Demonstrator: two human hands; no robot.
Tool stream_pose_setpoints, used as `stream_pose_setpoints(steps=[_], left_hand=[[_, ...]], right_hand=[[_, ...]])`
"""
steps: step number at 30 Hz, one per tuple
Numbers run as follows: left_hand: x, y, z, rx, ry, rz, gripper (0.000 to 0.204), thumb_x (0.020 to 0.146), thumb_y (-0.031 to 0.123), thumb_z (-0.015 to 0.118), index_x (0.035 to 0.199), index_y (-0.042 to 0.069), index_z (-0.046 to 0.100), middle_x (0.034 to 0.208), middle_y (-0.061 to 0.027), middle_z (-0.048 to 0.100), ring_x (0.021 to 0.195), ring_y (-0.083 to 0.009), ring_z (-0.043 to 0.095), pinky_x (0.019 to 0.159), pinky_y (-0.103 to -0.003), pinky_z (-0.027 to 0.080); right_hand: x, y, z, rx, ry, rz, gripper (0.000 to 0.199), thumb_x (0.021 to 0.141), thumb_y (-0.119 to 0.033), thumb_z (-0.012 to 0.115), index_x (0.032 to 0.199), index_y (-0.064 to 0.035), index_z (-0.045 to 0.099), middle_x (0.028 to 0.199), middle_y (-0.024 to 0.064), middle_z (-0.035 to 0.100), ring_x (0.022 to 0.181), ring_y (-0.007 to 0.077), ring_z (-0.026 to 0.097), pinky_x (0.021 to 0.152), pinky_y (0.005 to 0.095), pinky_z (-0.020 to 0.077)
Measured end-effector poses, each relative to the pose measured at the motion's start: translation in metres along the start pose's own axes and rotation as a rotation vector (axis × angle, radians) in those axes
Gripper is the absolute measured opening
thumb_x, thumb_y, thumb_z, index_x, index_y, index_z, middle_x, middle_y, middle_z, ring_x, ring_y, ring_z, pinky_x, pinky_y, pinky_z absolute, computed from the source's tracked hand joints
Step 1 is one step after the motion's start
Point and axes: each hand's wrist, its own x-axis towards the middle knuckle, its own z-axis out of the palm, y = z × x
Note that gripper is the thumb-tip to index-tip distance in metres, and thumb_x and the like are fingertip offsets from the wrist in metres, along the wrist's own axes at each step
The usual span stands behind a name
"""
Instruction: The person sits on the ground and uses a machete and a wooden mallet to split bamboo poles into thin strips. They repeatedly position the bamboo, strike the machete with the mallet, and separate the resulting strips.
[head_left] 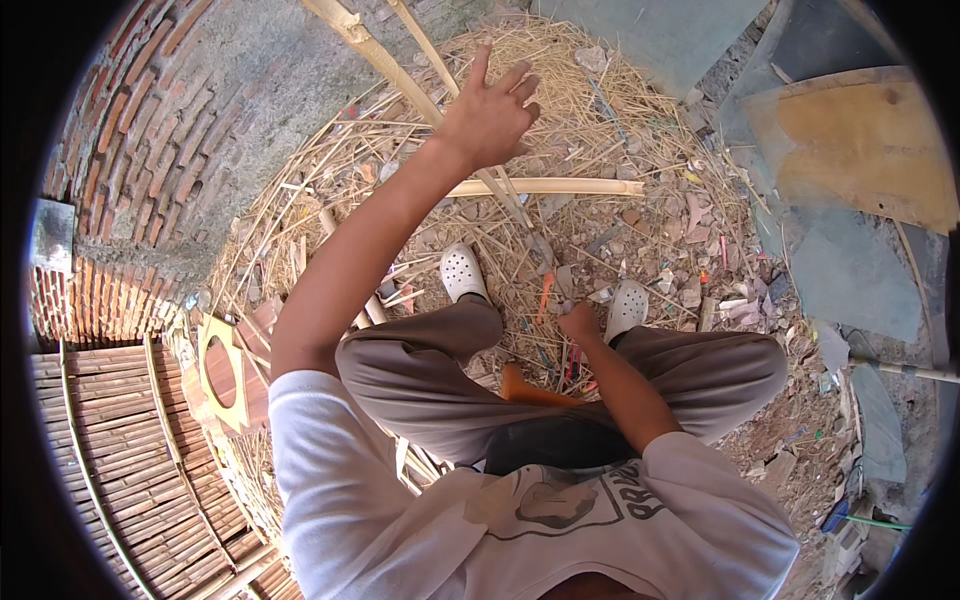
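Right hand (580,323) is closed low between the knees, just beside an orange-handled tool (544,296) on the littered ground. Farther out, left hand (488,116) is open, fingers spread, over long bamboo poles (372,48) crossing straw (560,90).

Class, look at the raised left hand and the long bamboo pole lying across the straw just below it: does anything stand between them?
Nothing visible does. The left hand is open, fingers spread, over the bamboo pole; only thin strips and loose straw lie around it.
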Motion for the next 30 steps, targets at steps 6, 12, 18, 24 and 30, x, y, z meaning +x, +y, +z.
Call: stream_pose_setpoints(steps=[6, 12, 18, 24, 30], left_hand=[[-0.067, 0.014, -0.018, -0.525, 0.957, -0.813, 0.082, 0.082, 0.035, 0.078, 0.143, 0.005, 0.033, 0.14, -0.0216, 0.048, 0.138, -0.0314, 0.036, 0.108, -0.053, 0.038], [-0.049, 0.01, 0.042, -1.684, 0.841, -1.023, 0.031, 0.089, 0.005, 0.071, 0.116, -0.007, 0.06, 0.104, -0.0145, 0.07, 0.092, -0.017, 0.069, 0.077, -0.027, 0.058], [-0.034, 0.022, 0.054, -1.634, 0.977, -1.012, 0.017, 0.093, 0.011, 0.068, 0.1, -0.004, 0.068, 0.084, -0.0101, 0.071, 0.074, -0.0121, 0.067, 0.066, -0.024, 0.054], [-0.01, 0.02, 0.071, -1.577, 1.203, -1.138, 0.023, 0.094, 0.024, 0.07, 0.088, 0.001, 0.066, 0.068, -0.0016, 0.061, 0.059, -0.0061, 0.051, 0.054, -0.021, 0.039], [0.02, 0.021, 0.076, -1.572, 1.257, -1.167, 0.026, 0.094, 0.025, 0.069, 0.08, 0.003, 0.063, 0.064, 0.0015, 0.054, 0.055, -0.0046, 0.046, 0.051, -0.02, 0.035]], right_hand=[[0.013, 0.01, 0.022, -0.022, -0.018, -0.047, 0.042, 0.073, -0.025, 0.071, 0.102, 0.0046, 0.065, 0.099, 0.0263, 0.068, 0.093, 0.0402, 0.067, 0.079, 0.0497, 0.0525], [0.01, 0.013, 0.016, 0.026, 0.074, -0.078, 0.044, 0.072, -0.026, 0.071, 0.101, 0.0059, 0.065, 0.091, 0.0267, 0.068, 0.085, 0.0398, 0.068, 0.072, 0.0482, 0.0533], [-0.012, -0.01, 0.008, 0.42, -0.297, 0.128, 0.025, 0.08, -0.017, 0.067, 0.092, 0.0035, 0.06, 0.071, 0.0163, 0.064, 0.054, 0.0256, 0.063, 0.05, 0.039, 0.0493], [-0.022, -0.019, 0.001, 0.884, -0.561, 0.214, 0.016, 0.089, -0.01, 0.064, 0.078, -0.0066, 0.052, 0.057, 0.0035, 0.049, 0.041, 0.0164, 0.047, 0.042, 0.0342, 0.0398], [-0.026, -0.017, 0.009, 1.308, -0.933, 0.261, 0.021, 0.088, -0.003, 0.06, 0.075, -0.0109, 0.045, 0.054, 0.0001, 0.041, 0.042, 0.0148, 0.042, 0.041, 0.0328, 0.0362]])
